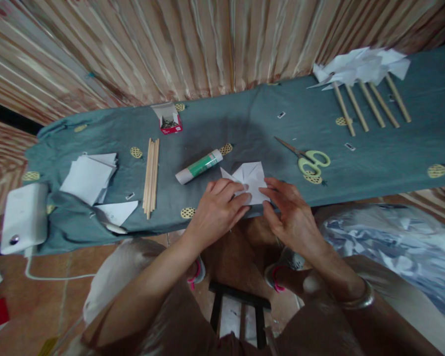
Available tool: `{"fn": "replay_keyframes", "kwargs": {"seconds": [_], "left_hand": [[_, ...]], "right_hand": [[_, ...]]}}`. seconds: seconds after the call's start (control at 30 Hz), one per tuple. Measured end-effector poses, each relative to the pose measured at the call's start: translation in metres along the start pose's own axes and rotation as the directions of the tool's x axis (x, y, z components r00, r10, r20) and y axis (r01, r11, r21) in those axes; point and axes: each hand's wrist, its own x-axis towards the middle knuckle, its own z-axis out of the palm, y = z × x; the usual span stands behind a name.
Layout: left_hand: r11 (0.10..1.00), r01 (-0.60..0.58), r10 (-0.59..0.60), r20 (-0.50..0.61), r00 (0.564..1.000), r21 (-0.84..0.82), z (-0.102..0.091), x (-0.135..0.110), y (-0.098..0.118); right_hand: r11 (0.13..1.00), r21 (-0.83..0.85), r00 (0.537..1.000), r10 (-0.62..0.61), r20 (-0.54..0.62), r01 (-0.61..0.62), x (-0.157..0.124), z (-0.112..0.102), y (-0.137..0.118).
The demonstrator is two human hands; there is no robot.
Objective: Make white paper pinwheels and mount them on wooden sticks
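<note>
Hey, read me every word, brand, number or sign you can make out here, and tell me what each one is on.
No text can be read for certain.
Green-labelled tube: pale print, too blurred.
Small red box: pale marks on the front, too small.
Small black-and-white tags on the cloth, such as the one left of the pinwheels: too small.
Folded paper: no writing I can make out.

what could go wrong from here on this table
The folded paper under the left hand lies by the near edge of the table, so it might slip off. The glue stick lies on its side and could roll. The red box stands open; a knock might spill its small contents.
</note>
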Motion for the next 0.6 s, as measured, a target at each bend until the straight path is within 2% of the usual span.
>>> {"fn": "replay_keyframes", "kwargs": {"seconds": [0.17, 0.47, 0.6], "left_hand": [[1.0, -0.025, 0.024, 0.083, 0.996, 0.015, 0.0061, -0.0015, 0.0076], [0.998, -0.058, 0.055, 0.083, 0.995, 0.036, 0.0066, -0.0027, 0.0073], [0.998, -0.038, 0.034, 0.075, 0.997, 0.059, 0.0041, -0.0034, 0.0089]], "right_hand": [[1.0, 0.017, 1.0, 0.012, 0.017, -0.012, -0.003, -0.0013, -0.0045], [1.0, 0.029, 0.999, -0.007, 0.043, 0.005, -0.003, -0.0044, -0.0016], [0.998, 0.066, 1.0, -0.01, 0.025, 0.009, -0.0027, -0.0071, 0.0021]]}}
